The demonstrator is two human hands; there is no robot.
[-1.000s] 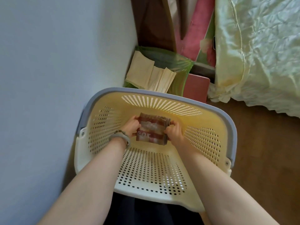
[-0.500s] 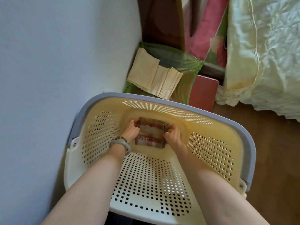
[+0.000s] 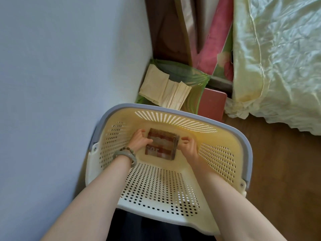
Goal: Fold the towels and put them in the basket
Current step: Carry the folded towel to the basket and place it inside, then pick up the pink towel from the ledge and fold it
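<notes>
A folded red-and-brown towel (image 3: 160,146) lies flat on the bottom of the cream perforated basket (image 3: 218,159), which has a grey rim. My left hand (image 3: 139,140), with bracelets on its wrist, grips the towel's left edge, thumb on top. At the towel's right edge my right hand (image 3: 188,145) has its fingers curled against the folds. Both forearms reach down into the basket from the near side.
The basket stands on a wooden floor (image 3: 281,171) against a pale wall (image 3: 60,84). Behind it are a green bag (image 3: 182,73) with folded beige cloths (image 3: 165,89), a red box (image 3: 212,101), and a bed with a pale yellow cover (image 3: 278,58) at right.
Both hands have lowered the folded towel deeper until it rests on the basket's bottom. The view has shifted closer over the basket.
</notes>
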